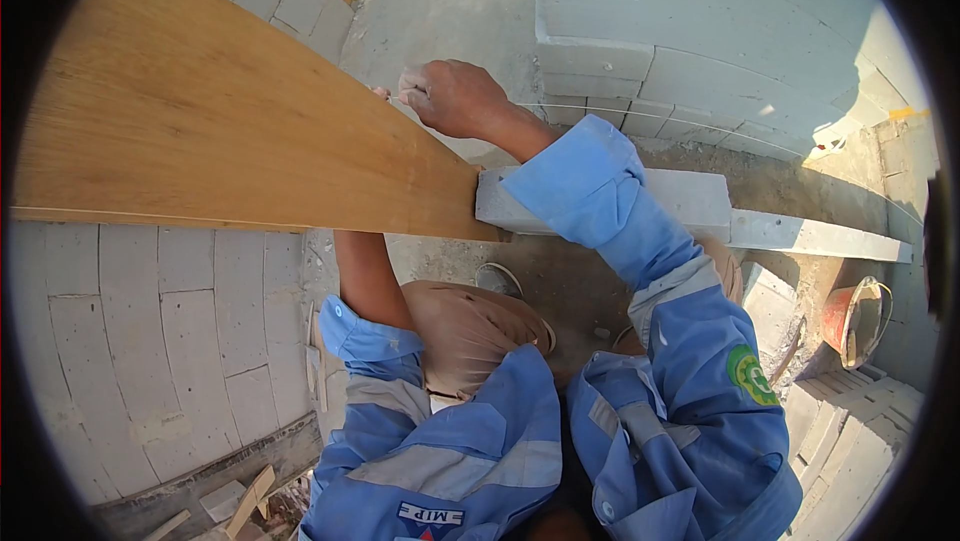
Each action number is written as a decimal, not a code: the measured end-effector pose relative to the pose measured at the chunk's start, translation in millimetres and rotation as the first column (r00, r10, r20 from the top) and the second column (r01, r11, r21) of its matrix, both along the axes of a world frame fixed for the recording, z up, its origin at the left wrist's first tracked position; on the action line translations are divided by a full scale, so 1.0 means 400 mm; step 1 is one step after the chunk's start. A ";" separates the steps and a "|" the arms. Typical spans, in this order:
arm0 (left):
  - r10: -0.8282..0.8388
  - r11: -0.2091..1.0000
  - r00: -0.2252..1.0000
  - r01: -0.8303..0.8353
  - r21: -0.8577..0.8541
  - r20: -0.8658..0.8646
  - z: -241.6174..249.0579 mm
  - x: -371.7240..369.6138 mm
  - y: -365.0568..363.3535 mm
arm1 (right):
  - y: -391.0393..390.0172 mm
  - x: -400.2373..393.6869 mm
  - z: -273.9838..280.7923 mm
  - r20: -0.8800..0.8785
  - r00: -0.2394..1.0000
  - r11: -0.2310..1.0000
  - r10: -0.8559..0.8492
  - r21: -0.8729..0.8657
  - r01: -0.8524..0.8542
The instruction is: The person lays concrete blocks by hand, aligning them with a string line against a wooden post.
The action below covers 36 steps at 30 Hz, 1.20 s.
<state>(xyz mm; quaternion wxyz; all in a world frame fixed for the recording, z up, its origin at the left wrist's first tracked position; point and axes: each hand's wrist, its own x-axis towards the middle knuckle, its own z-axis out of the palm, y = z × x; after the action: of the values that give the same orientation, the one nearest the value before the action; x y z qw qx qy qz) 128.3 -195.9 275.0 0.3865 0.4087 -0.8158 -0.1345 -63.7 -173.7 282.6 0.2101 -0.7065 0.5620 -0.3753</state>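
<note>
My right hand (455, 98) reaches across a block, its fingers closed in a pinch on a thin white string (620, 107). From there the string runs right, in front of the block wall. A wide wooden board (230, 121) slants across the left half of the view. My left forearm passes behind this board, and only the fingertips of my left hand (380, 93) show past its upper edge, close to my right hand. Most of the left hand is hidden. The board's lower right end meets a pale block (690, 199) under my right arm.
Pale block walls (700, 16) rise at the upper right and left (190, 321). A narrow pale beam (820, 237) extends right. A reddish bucket (855, 321) and stacked blocks (855, 431) stand at the right. Wood scraps (250, 501) lie lower left.
</note>
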 end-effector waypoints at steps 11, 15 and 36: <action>0.272 0.847 0.673 0.172 0.503 -0.687 0.070 0.034 0.084 | 0.195 -0.083 0.081 0.036 0.983 0.972 -0.182 -0.141 0.186; 0.233 0.776 0.775 0.215 0.592 -0.587 0.099 0.043 0.114 | 0.279 -0.083 0.107 -0.080 0.947 0.904 -0.311 -0.334 0.269; 0.083 0.766 0.865 0.262 0.587 -0.495 -0.219 0.170 -0.154 | 0.388 -0.074 -0.041 0.857 0.383 0.936 -0.345 0.281 0.214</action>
<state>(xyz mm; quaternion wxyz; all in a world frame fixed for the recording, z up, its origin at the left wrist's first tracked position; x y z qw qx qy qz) 196.4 -257.6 187.3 0.4127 0.4257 -0.6140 -0.5210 -93.4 -18.7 266.0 0.4524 -0.2797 0.4969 -0.6857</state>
